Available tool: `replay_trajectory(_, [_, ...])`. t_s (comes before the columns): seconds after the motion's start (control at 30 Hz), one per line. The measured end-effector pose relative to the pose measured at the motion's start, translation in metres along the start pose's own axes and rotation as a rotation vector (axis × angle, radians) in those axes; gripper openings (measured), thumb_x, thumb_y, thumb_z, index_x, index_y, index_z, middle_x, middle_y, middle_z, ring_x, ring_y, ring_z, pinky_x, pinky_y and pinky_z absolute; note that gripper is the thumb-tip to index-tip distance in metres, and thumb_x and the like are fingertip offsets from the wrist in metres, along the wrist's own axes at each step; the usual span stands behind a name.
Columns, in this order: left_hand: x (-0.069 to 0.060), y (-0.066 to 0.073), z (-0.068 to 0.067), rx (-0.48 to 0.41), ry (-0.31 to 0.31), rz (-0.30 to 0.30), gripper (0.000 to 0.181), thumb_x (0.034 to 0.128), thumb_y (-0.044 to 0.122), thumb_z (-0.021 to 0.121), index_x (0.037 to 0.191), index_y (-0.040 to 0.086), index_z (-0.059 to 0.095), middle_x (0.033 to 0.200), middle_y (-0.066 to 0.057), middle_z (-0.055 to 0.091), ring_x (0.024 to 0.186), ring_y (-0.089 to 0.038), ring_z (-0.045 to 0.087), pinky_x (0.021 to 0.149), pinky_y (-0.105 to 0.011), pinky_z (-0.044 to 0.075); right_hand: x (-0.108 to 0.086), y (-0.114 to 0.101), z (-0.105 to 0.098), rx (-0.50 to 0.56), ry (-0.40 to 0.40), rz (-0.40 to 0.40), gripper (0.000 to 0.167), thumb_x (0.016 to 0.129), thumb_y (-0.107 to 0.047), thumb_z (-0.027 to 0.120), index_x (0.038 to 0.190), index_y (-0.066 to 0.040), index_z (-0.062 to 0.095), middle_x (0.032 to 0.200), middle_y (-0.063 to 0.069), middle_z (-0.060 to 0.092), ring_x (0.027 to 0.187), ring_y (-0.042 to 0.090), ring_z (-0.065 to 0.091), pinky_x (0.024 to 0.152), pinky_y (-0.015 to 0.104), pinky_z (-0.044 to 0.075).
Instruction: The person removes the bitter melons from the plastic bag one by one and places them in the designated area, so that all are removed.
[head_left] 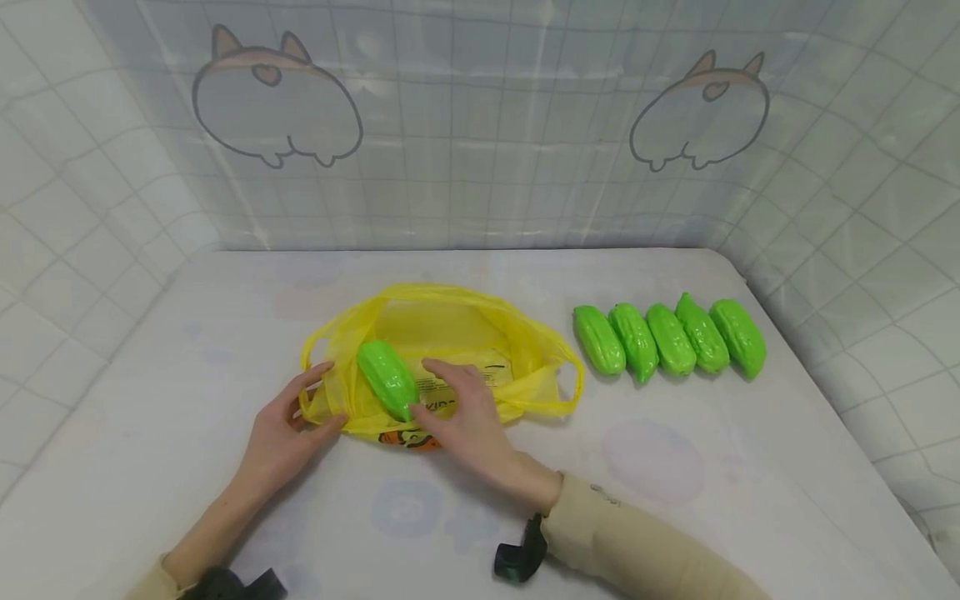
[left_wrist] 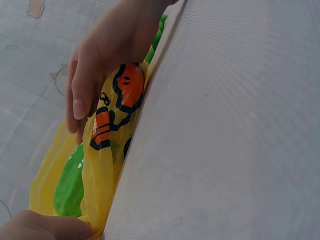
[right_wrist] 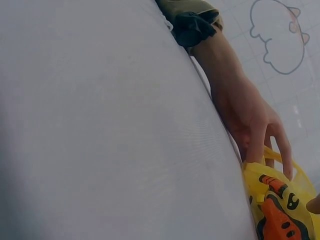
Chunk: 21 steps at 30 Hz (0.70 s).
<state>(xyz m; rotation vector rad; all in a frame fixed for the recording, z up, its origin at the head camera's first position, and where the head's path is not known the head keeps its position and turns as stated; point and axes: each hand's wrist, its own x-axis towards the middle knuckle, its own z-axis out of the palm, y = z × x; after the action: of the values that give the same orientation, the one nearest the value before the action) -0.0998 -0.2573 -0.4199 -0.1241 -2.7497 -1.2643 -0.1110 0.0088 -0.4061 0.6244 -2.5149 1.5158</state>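
A yellow plastic bag (head_left: 450,304) with loop handles lies with its mouth spread wide; an orange and black cartoon print shows on its front. Inside its left part rests a glossy green oblong, fruit-shaped piece (head_left: 387,379). At the bag's left rim, my left hand (head_left: 281,433) holds the plastic between its thumb and fingers. My right hand (head_left: 472,421) is over the bag's mouth, just right of the green piece, fingers spread and holding nothing. In the left wrist view, the green piece (left_wrist: 70,185) shows partly behind the bag's front wall.
Several similar green pieces (head_left: 671,340) lie side by side in a row right of the bag. The white table (head_left: 187,333) is enclosed by tile-patterned curtains (head_left: 487,125) with cartoon animal outlines. A black wrist camera (head_left: 521,554) sits at the right sleeve.
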Motion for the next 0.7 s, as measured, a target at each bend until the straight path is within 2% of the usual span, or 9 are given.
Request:
replay_trajectory(0.5, [0.000,0.004,-0.003,-0.022,0.005,0.010,0.071,0.0872,0.018,0.078,0.150,0.023,0.045,0.153,-0.017,0.045,0.128,-0.039,0.050,0.083,0.002,0.034,0.008,0.002,0.014,-0.067,-0.031,0.052,0.058,0.086,-0.031,0.077,0.136,-0.007,0.060,0.131,0.006,0.064,0.117,0.020,0.052,0.099,0.039,0.047])
replay_trajectory(0.7, [0.001,0.002,-0.002,-0.032,0.011,0.020,0.071,0.0865,0.016,0.078,0.149,0.022,0.046,0.152,-0.017,0.045,0.128,-0.038,0.051,0.083,0.002,0.035,0.008,0.004,0.017,-0.081,-0.047,0.022,0.058,0.087,-0.035,0.077,0.136,-0.009,0.060,0.130,0.001,0.066,0.113,0.018,0.053,0.096,0.035,0.046])
